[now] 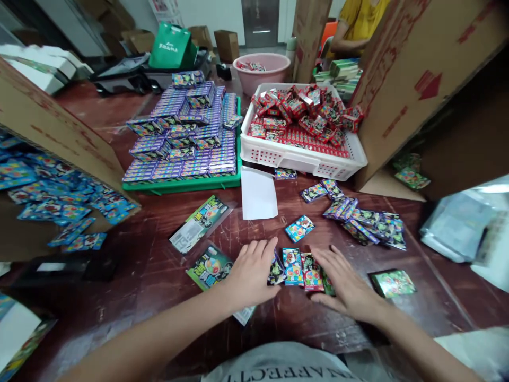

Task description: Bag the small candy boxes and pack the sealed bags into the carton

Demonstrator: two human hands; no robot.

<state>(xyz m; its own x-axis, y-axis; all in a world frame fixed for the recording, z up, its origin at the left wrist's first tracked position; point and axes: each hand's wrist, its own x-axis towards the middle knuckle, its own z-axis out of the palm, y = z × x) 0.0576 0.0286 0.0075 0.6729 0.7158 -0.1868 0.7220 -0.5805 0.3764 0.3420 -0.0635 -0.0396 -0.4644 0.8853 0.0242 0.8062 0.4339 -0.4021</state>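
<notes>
Viewing a dark red-brown wooden table (151, 265), scratched and glossy, from the head camera. I see the left hand (252, 273) and right hand (342, 281) lying palm-down at 6 o'clock, fingers spread and nearly flat, pressing in from either side on a short row of small card packs (296, 268). Neither hand grips anything; fingertips only touch the outer packs.

At 12 o'clock from the hands a white slip of paper (258, 193) lies flat. One loose blue pack (299, 228) sits just above the row. At 2 o'clock, a scatter of purple packs (361, 217). At 3 o'clock, a single green sleeve (393, 283).

Further up the table: a green tray (183, 185) stacked with purple boxes at 11 o'clock, a white basket (302, 159) heaped with red packs at 1 o'clock, a pink basin (260, 71) behind. Open cardboard cartons flank both sides; the left carton (47, 127) spills blue packs. At the room's far end a person in a yellow shirt (360, 21) sits near a grey door.
</notes>
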